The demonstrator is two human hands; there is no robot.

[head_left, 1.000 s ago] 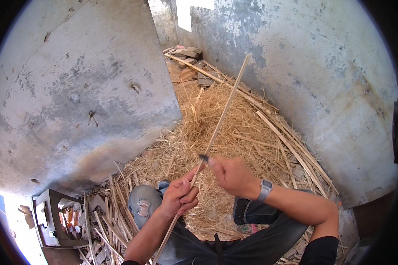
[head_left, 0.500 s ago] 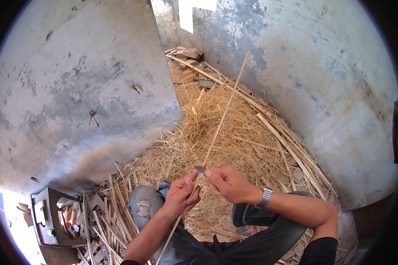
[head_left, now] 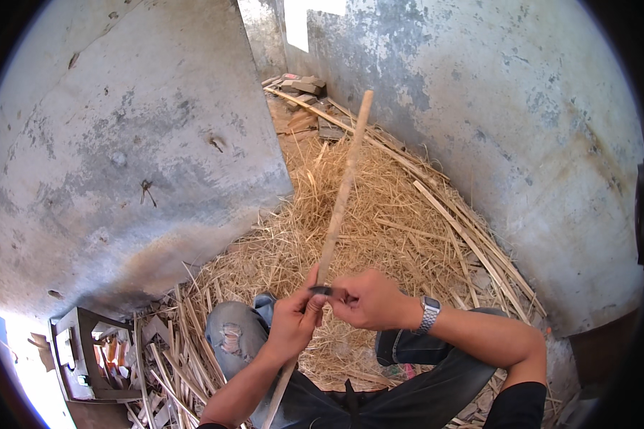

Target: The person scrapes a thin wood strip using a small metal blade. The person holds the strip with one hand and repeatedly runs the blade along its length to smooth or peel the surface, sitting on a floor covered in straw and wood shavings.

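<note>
A long pale strip (head_left: 343, 189), which looks like split bamboo, slants from between my legs up and away over the shavings, its broad face showing. My left hand (head_left: 293, 322) is closed around its lower part, with the thumb up by a small dark blade (head_left: 322, 290). That blade lies across the strip. My right hand (head_left: 376, 300) pinches the blade's right end, its fingers curled; the handle, if there is one, is hidden in the fist. A metal-banded watch (head_left: 428, 314) sits on my right wrist.
Curled shavings (head_left: 401, 247) cover the floor before my knees. Long strips (head_left: 472, 243) lean along the right wall (head_left: 537, 143). More strips (head_left: 186, 343) lie by my left knee, beside a dark frame-like box (head_left: 86, 357). Flat blocks (head_left: 304, 87) are stacked at the back.
The strip has turned from its narrow edge to its broad face, and its far end has shifted left. My left hand has moved slightly up it; the blade sits a little lower.
</note>
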